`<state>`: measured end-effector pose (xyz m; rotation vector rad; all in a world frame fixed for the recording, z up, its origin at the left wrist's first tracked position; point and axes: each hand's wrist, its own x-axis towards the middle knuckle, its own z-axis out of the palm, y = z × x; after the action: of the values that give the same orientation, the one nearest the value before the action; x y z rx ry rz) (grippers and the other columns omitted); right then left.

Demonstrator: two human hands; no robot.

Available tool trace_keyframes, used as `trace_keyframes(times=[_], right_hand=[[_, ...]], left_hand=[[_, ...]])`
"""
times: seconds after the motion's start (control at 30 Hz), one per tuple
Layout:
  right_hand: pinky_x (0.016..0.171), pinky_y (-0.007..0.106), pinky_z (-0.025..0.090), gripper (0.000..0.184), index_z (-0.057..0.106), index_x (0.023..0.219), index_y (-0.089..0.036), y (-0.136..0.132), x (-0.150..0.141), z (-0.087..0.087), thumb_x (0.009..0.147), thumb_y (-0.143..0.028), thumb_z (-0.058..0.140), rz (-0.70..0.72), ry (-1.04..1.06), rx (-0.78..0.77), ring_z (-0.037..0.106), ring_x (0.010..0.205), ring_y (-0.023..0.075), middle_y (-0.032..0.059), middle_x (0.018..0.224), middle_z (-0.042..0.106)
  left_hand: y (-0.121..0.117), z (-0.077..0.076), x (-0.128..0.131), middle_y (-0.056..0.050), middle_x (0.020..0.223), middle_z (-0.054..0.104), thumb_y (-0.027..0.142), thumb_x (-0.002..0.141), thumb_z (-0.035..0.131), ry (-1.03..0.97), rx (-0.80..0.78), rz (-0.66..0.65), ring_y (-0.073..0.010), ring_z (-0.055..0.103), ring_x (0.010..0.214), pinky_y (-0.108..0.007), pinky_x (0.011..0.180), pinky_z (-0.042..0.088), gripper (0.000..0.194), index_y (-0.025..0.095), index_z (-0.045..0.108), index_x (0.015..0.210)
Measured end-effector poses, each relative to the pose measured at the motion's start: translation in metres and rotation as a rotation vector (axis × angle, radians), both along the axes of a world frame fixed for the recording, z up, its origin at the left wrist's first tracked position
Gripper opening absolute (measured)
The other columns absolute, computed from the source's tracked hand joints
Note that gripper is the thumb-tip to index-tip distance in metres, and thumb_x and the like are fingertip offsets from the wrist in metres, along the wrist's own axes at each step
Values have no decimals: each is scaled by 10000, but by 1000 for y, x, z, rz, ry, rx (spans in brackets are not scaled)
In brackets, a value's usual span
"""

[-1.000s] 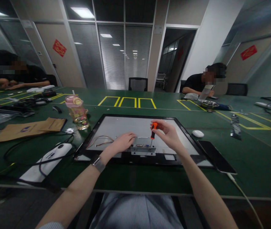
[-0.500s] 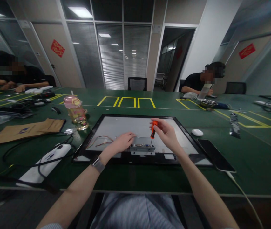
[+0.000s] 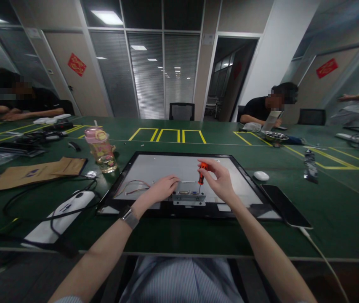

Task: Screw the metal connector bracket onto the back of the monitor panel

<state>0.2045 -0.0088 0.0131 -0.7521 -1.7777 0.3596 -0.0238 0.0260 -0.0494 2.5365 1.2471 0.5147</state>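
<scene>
My right hand [image 3: 219, 176] is closed around the handle of an orange and black screwdriver [image 3: 202, 172]. The screwdriver stands nearly upright, its shaft reaching down to the right part of a metal bracket [image 3: 189, 202] with connector ports. Against the bracket's left end lies my left hand [image 3: 164, 187], fingers stretched out together and its thumb hidden. Under both hands is a flat display panel [image 3: 154, 166], with a pale back and black frame, lying on the table. Thin wires [image 3: 131, 182] loop across it to the left of the bracket.
Left of the panel are a pink-lidded bottle [image 3: 101, 151], a brown paper bag [image 3: 30, 173] and a white power strip [image 3: 59, 216] with black cables. To the right lie a phone [image 3: 286, 205] on a cable and a white case [image 3: 261, 175]. Other people sit across the green table [image 3: 173, 235].
My right hand has turned slightly around the screwdriver, its fingers shifting on the handle. My left hand stays in place. A person has come into view at the far right.
</scene>
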Motion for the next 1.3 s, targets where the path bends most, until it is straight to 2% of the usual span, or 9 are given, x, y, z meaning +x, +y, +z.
trace_keyframes(times=[0.17, 0.27, 0.37, 0.6, 0.73, 0.83, 1.0, 1.13, 1.3], right_hand=[[734, 367, 493, 80, 671, 896, -228, -2, 0, 4, 834, -262, 634, -118, -38, 160, 582, 753, 188, 37, 805, 588], [805, 388, 492, 200, 666, 977, -231, -5, 1, 4, 920, -251, 475, -1, -13, 94, 618, 876, 206, 67, 928, 635], [777, 374, 522, 279, 620, 1118, -235, -5, 1, 2, 946, -241, 400, 121, 29, -49, 653, 844, 191, 63, 943, 664], [720, 353, 500, 98, 681, 908, -229, -2, -1, 3, 818, -248, 646, -144, -33, 151, 585, 731, 175, 37, 827, 586], [790, 376, 500, 233, 640, 1060, -234, -2, 2, 1, 923, -220, 452, -23, -47, 73, 634, 876, 200, 63, 956, 642], [747, 354, 525, 277, 585, 1158, -237, -2, 1, -1, 935, -215, 422, 56, -3, -17, 664, 811, 177, 62, 996, 664], [692, 332, 500, 153, 645, 968, -221, 0, -1, -1, 818, -243, 659, -137, -31, 150, 592, 716, 171, 28, 810, 622], [642, 325, 460, 121, 632, 832, -223, 0, -2, -6, 764, -255, 726, -224, -10, 249, 517, 636, 155, -1, 732, 535], [723, 350, 480, 110, 657, 932, -238, 1, -4, -12, 839, -293, 634, -159, 74, 87, 565, 749, 183, 21, 790, 560]], left_hand=[[-2, 2, 0, -82, 1235, 595, 269, 960, 318, -8, -14, 11, -200, 560, 1119, -339, 1020, 409, 356, 165, 572, 1187], [-2, 3, 0, -82, 1243, 590, 264, 958, 321, 1, -15, 15, -201, 562, 1116, -342, 1017, 412, 353, 169, 578, 1180], [-2, 3, 0, -85, 1235, 592, 256, 957, 317, 10, -8, 8, -201, 560, 1120, -341, 1016, 412, 355, 163, 576, 1182], [-1, 2, 1, -88, 1224, 598, 261, 960, 312, -1, 10, 1, -201, 562, 1115, -339, 1022, 407, 360, 158, 578, 1180], [-1, 2, 1, -84, 1213, 600, 251, 959, 316, -4, 12, -16, -195, 564, 1109, -329, 1022, 409, 352, 161, 585, 1167], [-1, 3, 1, -88, 1221, 599, 245, 956, 321, -2, 7, -5, -200, 564, 1111, -337, 1020, 410, 348, 161, 586, 1165], [-2, 4, 1, -87, 1225, 601, 251, 956, 319, 11, -5, 1, -198, 565, 1108, -331, 1008, 415, 353, 160, 576, 1180], [-3, 4, 1, -82, 1228, 594, 258, 956, 320, 3, -6, 2, -200, 560, 1109, -336, 1007, 413, 355, 165, 571, 1189], [-3, 4, 1, -85, 1223, 595, 271, 960, 311, -3, -8, 2, -202, 566, 1098, -342, 1000, 422, 359, 166, 573, 1183]])
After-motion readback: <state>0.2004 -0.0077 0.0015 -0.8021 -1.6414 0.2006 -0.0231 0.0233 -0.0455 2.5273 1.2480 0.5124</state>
